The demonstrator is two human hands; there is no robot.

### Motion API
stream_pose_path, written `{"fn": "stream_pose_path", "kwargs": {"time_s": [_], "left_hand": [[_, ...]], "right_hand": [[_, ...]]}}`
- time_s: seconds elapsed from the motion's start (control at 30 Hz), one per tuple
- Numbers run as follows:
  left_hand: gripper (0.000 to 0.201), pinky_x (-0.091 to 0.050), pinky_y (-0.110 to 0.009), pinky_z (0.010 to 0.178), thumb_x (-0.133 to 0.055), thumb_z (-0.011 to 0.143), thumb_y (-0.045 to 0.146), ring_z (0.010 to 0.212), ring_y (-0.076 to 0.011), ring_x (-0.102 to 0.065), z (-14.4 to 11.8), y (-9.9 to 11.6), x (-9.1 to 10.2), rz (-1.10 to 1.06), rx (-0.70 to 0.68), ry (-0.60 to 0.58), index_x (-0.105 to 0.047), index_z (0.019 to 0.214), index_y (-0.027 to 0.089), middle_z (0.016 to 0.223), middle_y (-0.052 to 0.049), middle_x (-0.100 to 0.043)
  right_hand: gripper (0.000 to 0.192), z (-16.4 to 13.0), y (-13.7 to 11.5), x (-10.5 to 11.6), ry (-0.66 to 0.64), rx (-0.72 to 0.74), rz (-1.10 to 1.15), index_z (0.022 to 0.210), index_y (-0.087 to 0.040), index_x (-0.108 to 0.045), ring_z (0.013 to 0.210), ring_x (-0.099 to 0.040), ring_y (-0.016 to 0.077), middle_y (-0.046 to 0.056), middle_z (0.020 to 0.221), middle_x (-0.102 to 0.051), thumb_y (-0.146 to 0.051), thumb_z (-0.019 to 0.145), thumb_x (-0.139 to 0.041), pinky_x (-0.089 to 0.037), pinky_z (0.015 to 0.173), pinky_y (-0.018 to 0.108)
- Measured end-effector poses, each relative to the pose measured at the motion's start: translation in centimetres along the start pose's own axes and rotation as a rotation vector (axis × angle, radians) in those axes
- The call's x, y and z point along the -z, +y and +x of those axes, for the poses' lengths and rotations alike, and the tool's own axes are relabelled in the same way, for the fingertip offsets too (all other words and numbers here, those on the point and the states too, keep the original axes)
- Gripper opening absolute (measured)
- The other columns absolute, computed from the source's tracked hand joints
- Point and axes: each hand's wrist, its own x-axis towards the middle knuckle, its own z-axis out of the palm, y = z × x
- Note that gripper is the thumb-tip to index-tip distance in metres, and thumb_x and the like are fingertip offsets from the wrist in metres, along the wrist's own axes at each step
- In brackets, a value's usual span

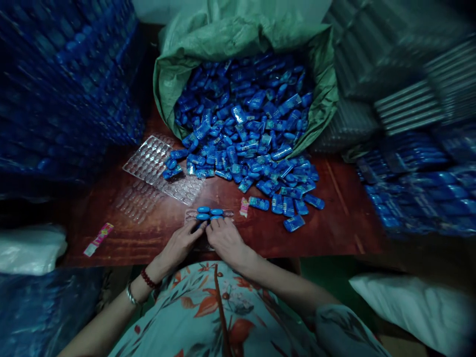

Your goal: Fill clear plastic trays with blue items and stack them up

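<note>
1. A dark red-brown wooden table (334,218) fills the middle of the view, its near edge running just above the person's floral-print clothing.
2. A large green woven sack (223,39) lies open at the far side of the table, its mouth folded back.
3. A heap of small blue plastic packets (245,129) spills out of the sack mouth and fans across the table toward the person, the nearest loose ones lying right of centre.
4. Tall stacks of filled blue trays (67,84) rise along the left edge; further blurred stacks (409,173) stand on the right.
5. Clear plastic blister sheets (152,161) with rows of empty pockets lie flat on the table, left of the heap, partly under its edge.
6. A small clear blister tray (210,215) sits at the near edge of the table, directly in front of the person, with a few blue oval pieces (208,212) seated in its pockets.
7. The left hand (178,245) rests on the table with fingers curled, its fingertips touching the tray's near left edge.
8. The right hand (226,238) lies just beside it, fingers bent, tips pressing a blue piece at the tray's near side.
9. A pink and yellow wrapper strip (98,239) lies alone near the left table edge.
10. A small pink-white slip (244,207) lies just right of the tray.
</note>
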Motion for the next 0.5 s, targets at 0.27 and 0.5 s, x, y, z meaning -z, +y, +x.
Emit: {"fn": "stream_pose_path", "kwargs": {"time_s": [0.27, 0.5], "left_hand": [[0.025, -0.051, -0.028, 0.080, -0.040, 0.094, 0.019, 0.092, -0.0164, -0.059, 7.2, 0.8, 2.3, -0.063, 0.088, 0.116, -0.058, 0.110, 0.018, 0.101, -0.009, -0.059], [0.024, -0.048, -0.034, 0.083, -0.043, 0.091, 0.016, 0.099, -0.0229, -0.057, 21.6, 1.6, -2.5, 0.177, -0.100, -0.489, -0.056, 0.110, 0.010, 0.112, -0.015, -0.056]], "right_hand": [[0.031, -4.8, 5.6, -0.8, 0.320, -0.396, 0.114, 0.122, -0.021, -0.054, 0.086, -0.056, 0.0190, 0.008, 0.098, -0.062, -0.020, 0.093, -0.045, -0.041, 0.073, 0.030], [0.037, -5.8, 13.1, -3.8, 0.135, -0.545, -0.030, 0.122, -0.016, -0.053, 0.091, -0.053, 0.0244, 0.013, 0.104, -0.057, -0.015, 0.086, -0.053, -0.044, 0.071, 0.033]]}}
